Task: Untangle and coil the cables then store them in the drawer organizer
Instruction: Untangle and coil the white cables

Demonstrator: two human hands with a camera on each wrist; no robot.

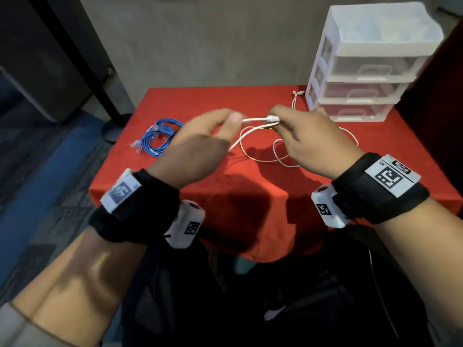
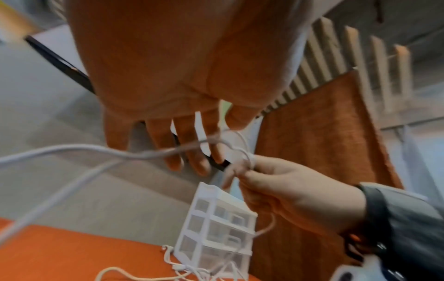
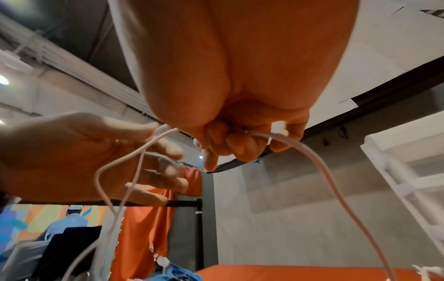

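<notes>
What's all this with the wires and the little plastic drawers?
A person is sorting cables at a table with a red cloth. Both hands are raised over it: the right hand pinches the thin white cable by its plug end, and the left hand pinches it a little further along. The rest trails in loose loops on the cloth. A coiled blue cable lies to the left, and the white plastic three-drawer organizer stands with its drawers shut.

Blue cables (image 1: pixel 156 139) left on table (image 1: pixel 200 101) — drawer organizer (image 1: pixel 363 68) far right.

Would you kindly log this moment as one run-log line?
left hand pinches white cable | right hand grips it | blue cable on table | drawer organizer shut
</notes>
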